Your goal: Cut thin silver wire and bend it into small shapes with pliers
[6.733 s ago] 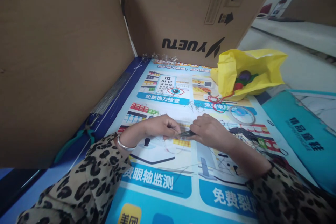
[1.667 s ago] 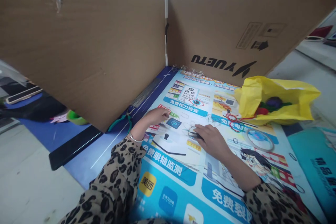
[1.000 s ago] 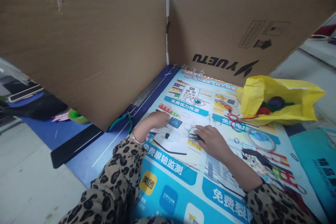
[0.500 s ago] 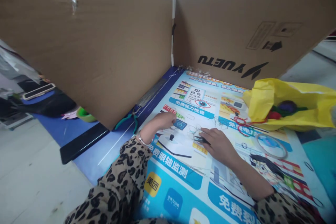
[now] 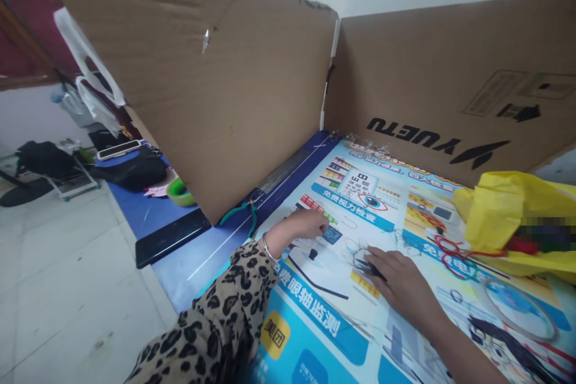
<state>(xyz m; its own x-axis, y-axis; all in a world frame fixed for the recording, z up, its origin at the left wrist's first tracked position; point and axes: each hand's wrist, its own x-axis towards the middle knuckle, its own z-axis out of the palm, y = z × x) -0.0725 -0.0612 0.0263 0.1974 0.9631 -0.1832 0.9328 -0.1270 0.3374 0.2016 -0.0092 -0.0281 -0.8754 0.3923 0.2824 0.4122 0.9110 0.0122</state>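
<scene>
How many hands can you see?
2: the left hand, curled over the poster, and the right hand, farther right, holding a dark tool. I see no others.

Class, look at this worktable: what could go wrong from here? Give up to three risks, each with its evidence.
The thin wires at the right grip could tangle, since they lie in loose loops. The red cord, looped beside the yellow bag, might snag on passing wires. The black slab might fall if bumped: its end seems to overhang the table edge.
</scene>
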